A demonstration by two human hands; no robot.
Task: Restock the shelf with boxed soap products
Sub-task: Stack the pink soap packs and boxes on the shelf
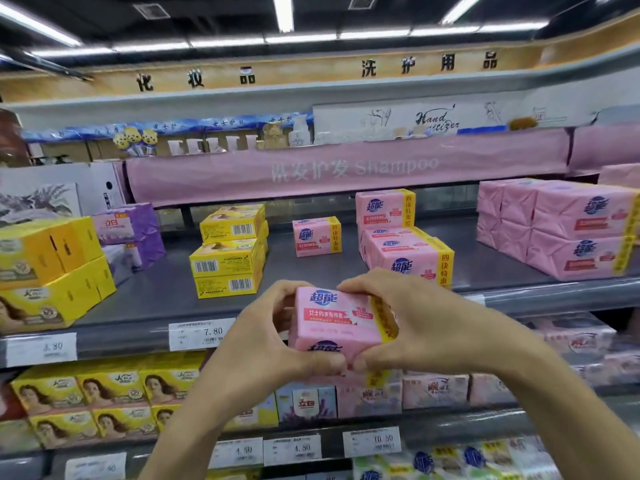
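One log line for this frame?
phase: restock; item: pink wrapped soap pack; left grip: holds pack; right grip: holds pack; position: before grey metal shelf, unplaced

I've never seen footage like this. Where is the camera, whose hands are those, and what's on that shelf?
There is no machine here. A person wears one camera on the head, looking forward and down, so you see their own arms. The left hand and right hand share a grip on a pink soap pack, fingers curled round its sides, in front of a grey shelf. On that shelf stand yellow boxes and more pink packs.
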